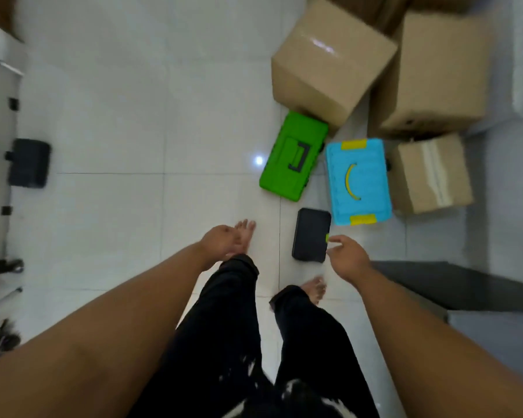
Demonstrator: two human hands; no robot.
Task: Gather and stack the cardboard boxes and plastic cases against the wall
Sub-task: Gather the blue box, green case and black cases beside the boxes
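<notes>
Glossy white floor tiles (133,116) fill the frame. The green case (293,158), centre-right, lies lengthwise up-frame, its far end angled right. The left hand (221,239) and right hand (349,257) hang relaxed, holding nothing.

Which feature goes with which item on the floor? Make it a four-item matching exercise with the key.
Items:
1. green case
2. blue case
3. black case
4. small cardboard box

Features:
A. pale tape across the top
B. yellow handle and latches
C. closest to the right hand
D. black handle on the lid

Pairs: 1-D, 2-B, 3-C, 4-A
</notes>
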